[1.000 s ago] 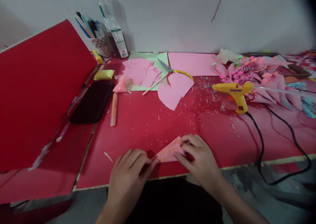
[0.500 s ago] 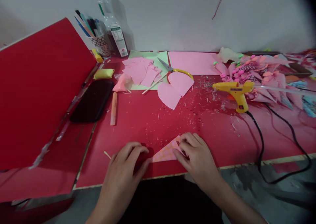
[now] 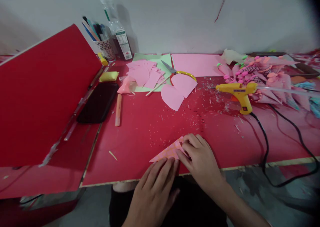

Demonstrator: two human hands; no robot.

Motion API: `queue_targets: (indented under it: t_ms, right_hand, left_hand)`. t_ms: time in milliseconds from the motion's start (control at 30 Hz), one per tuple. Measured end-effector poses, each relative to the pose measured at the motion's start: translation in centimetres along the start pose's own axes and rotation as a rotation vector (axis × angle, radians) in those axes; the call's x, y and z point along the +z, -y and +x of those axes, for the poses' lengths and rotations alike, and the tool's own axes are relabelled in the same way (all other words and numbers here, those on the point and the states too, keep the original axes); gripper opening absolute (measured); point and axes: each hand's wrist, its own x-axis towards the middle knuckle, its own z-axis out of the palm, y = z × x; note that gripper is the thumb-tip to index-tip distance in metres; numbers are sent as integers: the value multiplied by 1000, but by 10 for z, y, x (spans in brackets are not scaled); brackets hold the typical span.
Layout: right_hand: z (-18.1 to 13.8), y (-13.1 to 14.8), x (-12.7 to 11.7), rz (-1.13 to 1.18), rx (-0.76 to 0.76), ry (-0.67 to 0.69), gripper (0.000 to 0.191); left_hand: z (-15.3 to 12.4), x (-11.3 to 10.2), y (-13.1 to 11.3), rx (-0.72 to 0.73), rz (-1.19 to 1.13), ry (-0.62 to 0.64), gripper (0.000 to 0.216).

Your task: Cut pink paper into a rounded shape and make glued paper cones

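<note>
A small folded piece of pink patterned paper (image 3: 168, 152) lies near the front edge of the red table (image 3: 150, 127). My right hand (image 3: 200, 158) presses on its right end with bent fingers. My left hand (image 3: 156, 187) lies just below the paper, its fingers stretched out flat and its fingertips touching the lower edge.
Further back lie pink paper cut-outs (image 3: 177, 90), yellow-handled scissors (image 3: 178, 71), a yellow glue gun (image 3: 237, 93) with a black cord (image 3: 265, 143), a dark phone (image 3: 98, 101), an orange stick (image 3: 118, 109) and a pen cup (image 3: 105, 46). A tilted red board (image 3: 42, 93) stands at the left. Pink paper cones (image 3: 265, 75) pile at the right.
My left hand has moved right from the paper's left tip to below the paper, its fingers now flat. My right hand has stayed on the paper's right end.
</note>
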Motion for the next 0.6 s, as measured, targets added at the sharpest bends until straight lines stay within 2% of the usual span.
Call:
queue_targets:
  t_ms: [233, 400, 500, 600]
  right_hand:
    - [-1, 0, -1, -37, 9, -11, 20]
    - [0, 8, -1, -78, 51, -12, 20]
    - [2, 17, 2, -107, 123, -60, 32]
    - [2, 19, 5, -84, 145, -107, 29]
  left_hand:
    - [-23, 2, 13, -142, -14, -44, 43]
    - [-28, 3, 16, -121, 44, -11, 43]
    - [-27, 4, 17, -114, 57, -34, 41]
    - [-27, 4, 18, -98, 66, -25, 42]
